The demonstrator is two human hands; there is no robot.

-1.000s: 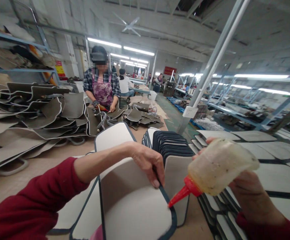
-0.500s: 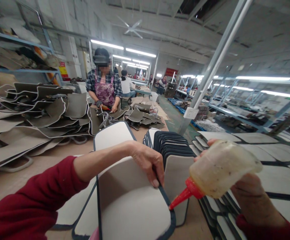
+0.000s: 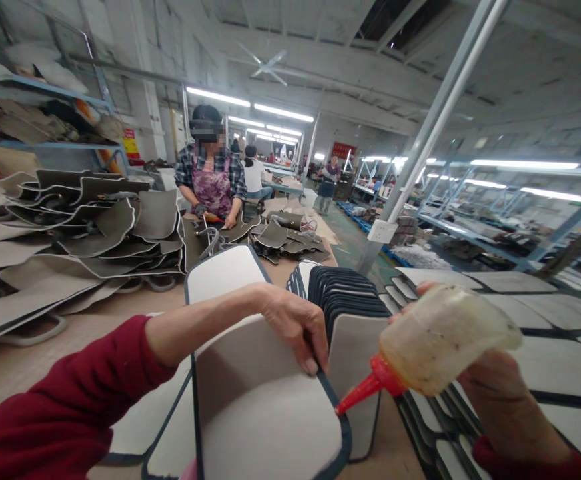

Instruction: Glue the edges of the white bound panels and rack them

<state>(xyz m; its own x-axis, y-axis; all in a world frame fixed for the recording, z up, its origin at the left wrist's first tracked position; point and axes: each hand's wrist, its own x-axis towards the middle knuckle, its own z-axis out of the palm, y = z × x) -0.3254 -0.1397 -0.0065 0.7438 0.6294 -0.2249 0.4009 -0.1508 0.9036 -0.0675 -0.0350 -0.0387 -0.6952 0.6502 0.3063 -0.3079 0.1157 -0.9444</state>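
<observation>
My left hand (image 3: 297,330) pinches the dark-edged rim of a pale rounded panel (image 3: 265,407), which bends upward at its far part. In my right hand (image 3: 485,373) is a cloudy squeeze bottle (image 3: 445,340), tilted down to the left. Its red nozzle (image 3: 365,393) touches, or nearly touches, the panel's dark edge on the right side, a little below my left fingers. Most of my right fingers are hidden behind the bottle.
Similar panels stand upright in a row (image 3: 345,287) just beyond. More dark-edged panels (image 3: 565,367) lie in stacks on the right. Grey-brown bag pieces (image 3: 85,227) pile up on the left. Across the table a co-worker (image 3: 210,180) handles pieces. A metal post (image 3: 420,147) rises on the right.
The nozzle tip has shifted very slightly left and up along the panel edge. My left hand keeps its pinch. In the background, a distant person now stands more fully in view.
</observation>
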